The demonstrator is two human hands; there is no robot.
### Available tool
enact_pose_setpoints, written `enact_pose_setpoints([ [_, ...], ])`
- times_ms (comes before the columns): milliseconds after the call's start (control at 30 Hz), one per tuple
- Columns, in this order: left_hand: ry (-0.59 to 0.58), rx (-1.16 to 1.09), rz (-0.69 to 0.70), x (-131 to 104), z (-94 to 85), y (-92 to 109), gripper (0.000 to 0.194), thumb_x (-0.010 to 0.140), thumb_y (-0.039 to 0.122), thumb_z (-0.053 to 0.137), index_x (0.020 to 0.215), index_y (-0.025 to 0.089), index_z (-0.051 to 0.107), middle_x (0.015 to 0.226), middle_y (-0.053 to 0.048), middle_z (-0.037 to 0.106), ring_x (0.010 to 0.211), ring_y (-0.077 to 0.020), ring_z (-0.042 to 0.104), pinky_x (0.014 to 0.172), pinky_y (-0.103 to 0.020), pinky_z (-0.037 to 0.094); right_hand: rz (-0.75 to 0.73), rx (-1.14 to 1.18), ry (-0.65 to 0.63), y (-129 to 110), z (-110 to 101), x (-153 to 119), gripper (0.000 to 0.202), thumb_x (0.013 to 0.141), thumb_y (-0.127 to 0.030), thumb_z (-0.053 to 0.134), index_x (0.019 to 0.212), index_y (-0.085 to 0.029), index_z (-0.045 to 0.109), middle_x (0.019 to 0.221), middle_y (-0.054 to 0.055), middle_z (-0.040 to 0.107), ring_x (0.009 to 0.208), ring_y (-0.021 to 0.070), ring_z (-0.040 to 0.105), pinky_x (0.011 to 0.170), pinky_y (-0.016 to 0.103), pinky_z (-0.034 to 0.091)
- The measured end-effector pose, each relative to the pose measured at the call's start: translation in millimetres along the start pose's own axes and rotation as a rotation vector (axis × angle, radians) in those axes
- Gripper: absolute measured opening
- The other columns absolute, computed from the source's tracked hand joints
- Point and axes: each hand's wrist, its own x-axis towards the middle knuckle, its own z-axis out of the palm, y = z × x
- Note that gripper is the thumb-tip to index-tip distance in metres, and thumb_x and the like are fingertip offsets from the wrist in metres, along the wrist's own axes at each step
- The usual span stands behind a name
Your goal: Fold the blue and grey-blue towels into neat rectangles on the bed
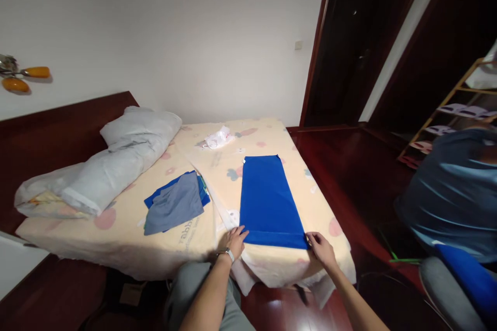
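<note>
A blue cloth (267,196) lies flat as a long strip on the bed (229,165), with a folded band along its near edge. At its near left corner rests my left hand (235,242), fingers spread on the cloth and the sheet. My right hand (321,249) pinches the near right corner of the cloth between thumb and fingers. To the left is a loose pile of blue cloths with a grey cloth (176,204) on top.
A grey quilt (128,150) is bunched near the headboard. A white plastic bag (218,137) lies toward the wall. At the right, a person in a dark shirt (454,186) bends beside a shoe rack (458,93); blue cloth hangs below.
</note>
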Motion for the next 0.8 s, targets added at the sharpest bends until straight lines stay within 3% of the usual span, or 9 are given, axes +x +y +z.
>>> enact_pose_setpoints([
  [267,-0.036,-0.027,-0.033,2.8,7.2,-3.4,0.064,0.082,0.014,0.047,0.144,0.029,0.049,0.153,0.000,0.045,0.136,-0.0188,0.041,0.117,-0.034,0.031,0.000,0.008,-0.034,-2.8,0.7,-1.8,0.050,0.073,-0.070,0.056,0.080,-0.022,0.066,0.088,0.007,0.076,0.086,0.0272,0.069,0.076,0.032,0.048],
  [567,0.003,-0.018,-0.045,6.9,16.3,-5.4,0.063,0.080,0.015,0.049,0.141,0.029,0.053,0.150,-0.001,0.049,0.133,-0.0203,0.045,0.117,-0.034,0.033,0.017,-0.060,-0.054,1.0,1.4,0.2,0.047,0.076,-0.068,0.050,0.078,-0.024,0.065,0.086,0.006,0.076,0.087,0.0271,0.070,0.076,0.032,0.048],
  [800,0.005,-0.132,-0.176,19.1,23.1,-9.4,0.066,0.070,0.007,0.055,0.134,0.027,0.061,0.145,0.001,0.055,0.132,-0.0179,0.048,0.117,-0.028,0.032,0.040,-0.055,-0.020,-1.2,6.4,1.1,0.059,0.070,-0.074,0.057,0.096,-0.022,0.062,0.077,0.004,0.073,0.079,0.0272,0.070,0.072,0.033,0.048],
])
